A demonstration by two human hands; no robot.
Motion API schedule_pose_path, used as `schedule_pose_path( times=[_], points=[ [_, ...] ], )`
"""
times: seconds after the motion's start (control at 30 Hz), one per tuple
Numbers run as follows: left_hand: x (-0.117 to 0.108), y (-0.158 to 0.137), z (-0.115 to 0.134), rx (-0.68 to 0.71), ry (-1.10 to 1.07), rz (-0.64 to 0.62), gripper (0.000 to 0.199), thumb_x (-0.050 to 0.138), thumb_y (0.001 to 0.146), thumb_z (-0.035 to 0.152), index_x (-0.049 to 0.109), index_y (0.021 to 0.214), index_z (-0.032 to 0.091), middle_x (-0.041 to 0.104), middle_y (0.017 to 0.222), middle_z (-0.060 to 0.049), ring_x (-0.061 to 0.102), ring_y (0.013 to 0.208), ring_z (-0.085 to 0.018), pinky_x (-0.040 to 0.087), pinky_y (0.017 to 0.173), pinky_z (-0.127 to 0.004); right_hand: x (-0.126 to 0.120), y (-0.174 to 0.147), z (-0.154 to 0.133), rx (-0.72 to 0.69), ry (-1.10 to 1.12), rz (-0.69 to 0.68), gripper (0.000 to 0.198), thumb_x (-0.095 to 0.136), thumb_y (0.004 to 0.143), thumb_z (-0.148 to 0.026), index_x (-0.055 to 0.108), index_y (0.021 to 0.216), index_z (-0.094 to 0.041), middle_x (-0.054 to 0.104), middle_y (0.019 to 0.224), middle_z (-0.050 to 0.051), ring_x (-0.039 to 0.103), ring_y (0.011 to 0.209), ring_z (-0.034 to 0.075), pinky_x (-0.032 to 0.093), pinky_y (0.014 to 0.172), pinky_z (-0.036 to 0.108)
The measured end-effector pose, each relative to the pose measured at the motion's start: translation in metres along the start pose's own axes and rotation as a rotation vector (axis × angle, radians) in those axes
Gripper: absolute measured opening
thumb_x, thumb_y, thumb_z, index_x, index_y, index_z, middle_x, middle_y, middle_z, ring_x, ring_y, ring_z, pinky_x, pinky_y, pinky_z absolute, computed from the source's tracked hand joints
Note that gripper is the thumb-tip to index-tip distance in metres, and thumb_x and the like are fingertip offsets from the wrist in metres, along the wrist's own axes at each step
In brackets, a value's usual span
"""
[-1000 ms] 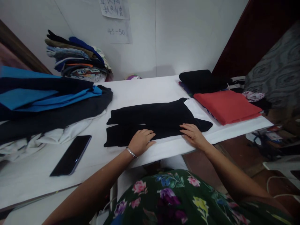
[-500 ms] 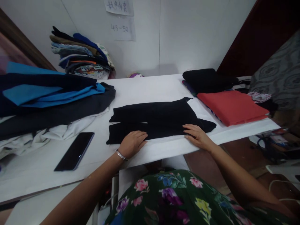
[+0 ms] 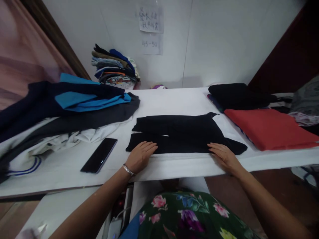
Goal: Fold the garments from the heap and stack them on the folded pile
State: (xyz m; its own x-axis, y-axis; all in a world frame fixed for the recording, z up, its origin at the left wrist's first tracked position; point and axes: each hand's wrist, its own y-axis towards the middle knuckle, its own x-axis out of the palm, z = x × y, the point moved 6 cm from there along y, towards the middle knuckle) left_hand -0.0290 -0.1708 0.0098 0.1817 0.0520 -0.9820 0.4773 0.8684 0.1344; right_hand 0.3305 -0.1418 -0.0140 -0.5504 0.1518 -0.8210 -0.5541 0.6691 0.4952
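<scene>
A pair of black trousers (image 3: 184, 131) lies flat on the white-covered table (image 3: 171, 103), its two legs pointing left and a narrow gap between the leg ends. My left hand (image 3: 142, 155), with a silver bracelet at the wrist, lies flat at the near edge of the lower leg, fingers stretched out on the cloth. Farther right, my right hand (image 3: 224, 156) touches the near edge close to the wide end, its fingers straight and slightly spread. Neither hand grips the fabric.
A phone (image 3: 99, 156) lies left of the trousers. Behind it is a loose heap of blue, grey and white clothes (image 3: 94, 114). A folded stack (image 3: 113, 68) stands at the back left. Folded red cloth (image 3: 271, 127) and black cloth (image 3: 231, 94) lie at the right.
The camera view has shifted, so the table things appear farther right and slightly lower. My hands stay on the trousers' near edge; the trousers look the same.
</scene>
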Motion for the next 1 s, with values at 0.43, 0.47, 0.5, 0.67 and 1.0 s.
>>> schedule_pose_path(
  times=[0.43, 0.47, 0.5, 0.67, 1.0],
  points=[
    [-0.025, 0.005, -0.015, -0.059, -0.311, 0.102, 0.039, 0.054, 0.083, 0.032, 0.060, 0.121, 0.023, 0.059, 0.132, -0.005, 0.052, 0.124, -0.020, 0.038, 0.108, -0.040, -0.017, 0.041, -0.020, 0.055, 0.158, 0.042, 0.033, 0.054, 0.090, -0.028, 0.059, 0.121, -0.034, 0.059, 0.130, 0.004, 0.050, 0.125, 0.027, 0.046, 0.102, 0.054],
    [-0.031, 0.011, -0.024, -0.123, -0.320, 0.173, 0.037, 0.052, 0.085, 0.035, 0.062, 0.118, 0.022, 0.059, 0.131, -0.006, 0.052, 0.123, -0.020, 0.040, 0.106, -0.038, -0.015, 0.054, -0.024, 0.032, 0.146, 0.054, 0.033, 0.053, 0.090, -0.029, 0.058, 0.123, -0.034, 0.057, 0.133, 0.004, 0.048, 0.128, 0.027, 0.043, 0.104, 0.054],
    [-0.035, 0.017, -0.035, -0.201, -0.311, 0.236, 0.036, 0.051, 0.086, 0.037, 0.063, 0.116, 0.021, 0.059, 0.131, -0.006, 0.052, 0.122, -0.020, 0.040, 0.106, -0.037, -0.012, 0.067, -0.028, 0.007, 0.131, 0.060, 0.034, 0.053, 0.091, -0.029, 0.057, 0.125, -0.033, 0.055, 0.136, 0.004, 0.045, 0.130, 0.028, 0.041, 0.106, 0.054],
    [-0.036, 0.047, -0.106, -0.658, -0.144, 0.250, 0.040, 0.045, 0.091, 0.038, 0.059, 0.121, 0.017, 0.054, 0.136, -0.009, 0.049, 0.126, -0.022, 0.038, 0.106, -0.033, 0.022, 0.128, -0.032, -0.003, -0.020, -0.014, 0.046, 0.048, 0.092, -0.045, 0.050, 0.135, -0.028, 0.042, 0.147, 0.008, 0.034, 0.137, 0.030, 0.031, 0.109, 0.058],
    [-0.014, 0.111, -0.169, -0.850, -0.087, 0.011, 0.048, 0.032, 0.094, 0.045, 0.058, 0.123, 0.016, 0.055, 0.135, -0.014, 0.052, 0.123, -0.025, 0.040, 0.098, -0.033, 0.082, 0.137, -0.023, 0.006, -0.275, -0.280, 0.060, 0.034, 0.092, -0.058, 0.047, 0.138, -0.022, 0.040, 0.148, 0.010, 0.032, 0.138, 0.028, 0.026, 0.110, 0.051]
  ],
)
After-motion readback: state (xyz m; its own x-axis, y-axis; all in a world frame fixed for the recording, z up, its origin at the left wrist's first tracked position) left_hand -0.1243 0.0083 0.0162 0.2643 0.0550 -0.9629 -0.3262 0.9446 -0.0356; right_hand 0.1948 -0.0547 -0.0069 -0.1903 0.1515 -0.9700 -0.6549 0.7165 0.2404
